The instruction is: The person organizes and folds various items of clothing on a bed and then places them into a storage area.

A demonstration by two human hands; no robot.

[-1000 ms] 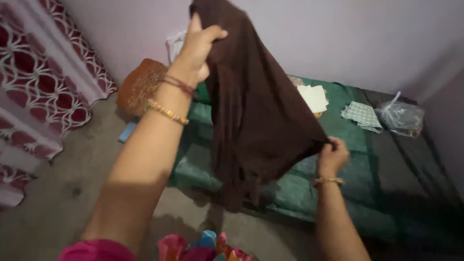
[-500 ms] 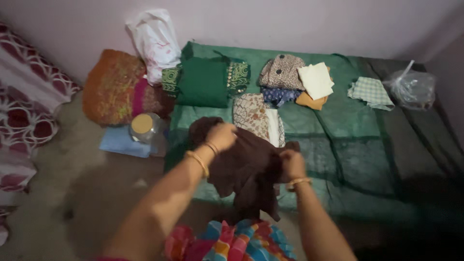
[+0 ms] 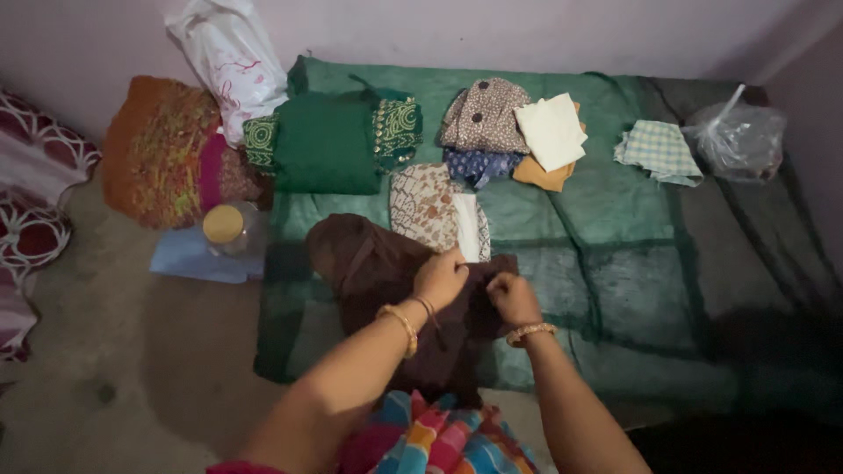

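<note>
Both hands are pinching the brown cloth (image 3: 386, 272): my left hand (image 3: 441, 277) and right hand (image 3: 512, 298) grip its upper edge close together. It lies crumpled on the green sheet (image 3: 615, 219), just below a folded patterned cloth (image 3: 426, 204) and near the lidded jar (image 3: 226, 230).

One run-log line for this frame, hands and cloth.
left hand: grip on brown cloth | right hand: grip on same cloth | cloth: lying on green sheet
</note>
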